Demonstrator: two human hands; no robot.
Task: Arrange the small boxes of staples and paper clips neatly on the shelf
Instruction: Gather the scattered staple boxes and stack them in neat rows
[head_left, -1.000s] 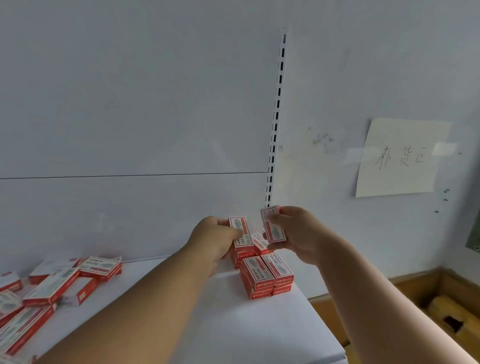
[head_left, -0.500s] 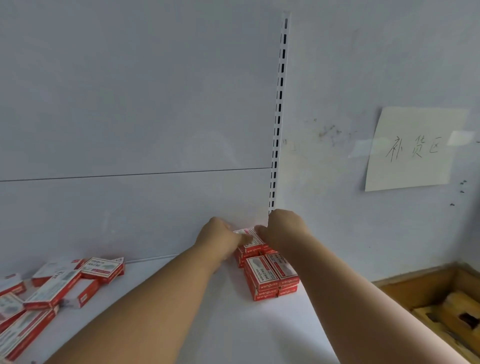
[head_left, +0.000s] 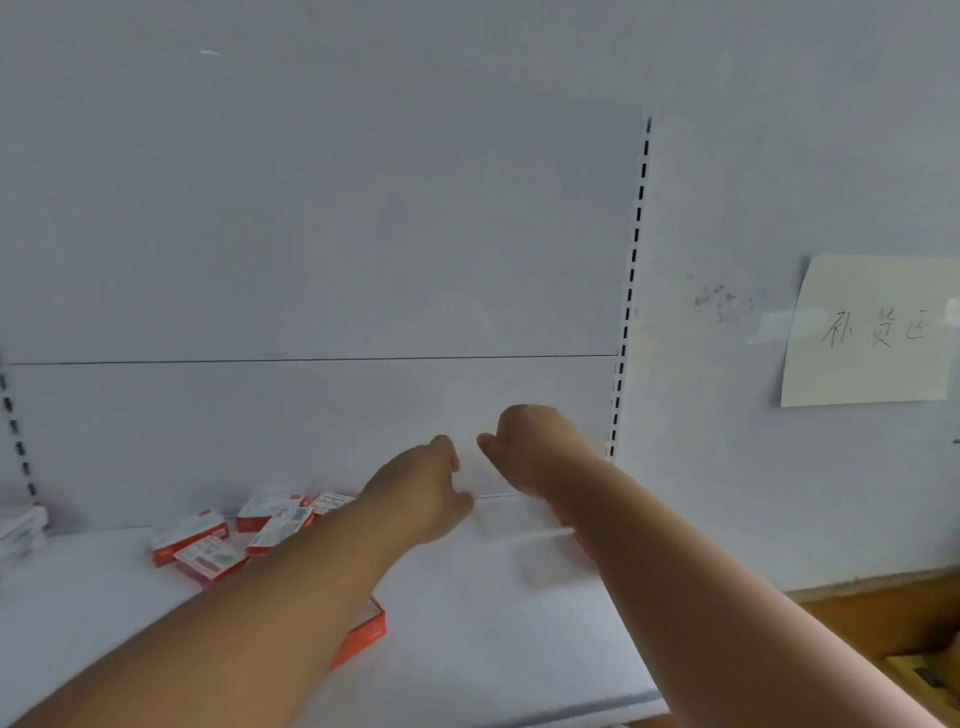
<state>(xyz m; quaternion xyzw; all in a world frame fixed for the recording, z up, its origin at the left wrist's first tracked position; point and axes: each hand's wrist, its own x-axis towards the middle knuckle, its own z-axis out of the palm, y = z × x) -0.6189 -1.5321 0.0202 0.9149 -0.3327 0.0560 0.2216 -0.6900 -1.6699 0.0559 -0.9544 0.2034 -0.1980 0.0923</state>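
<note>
- While both arms reach toward the back of the flat white metal shelf (head_left: 493, 623), the head view shows the left hand (head_left: 421, 488) and the right hand (head_left: 530, 452) near each other but apart, backs toward the camera.
- Each hand's grip looks loosely curled, and no box shows in either; the fingers are turned away and blurred, so I cannot tell whether anything is held.
- A sliver of red cardboard (head_left: 576, 535) peeks out beside the right forearm, probably the tidy stack at the shelf's right end, mostly hidden.
- Left of the hands, a jumble of small red-and-white cardboard boxes (head_left: 234, 540) lies askew on the shelf, and one more red-edged box (head_left: 363, 631) sits under the left forearm.
- Judging by this, some stacking is done; the loose pile is left to arrange.
</note>
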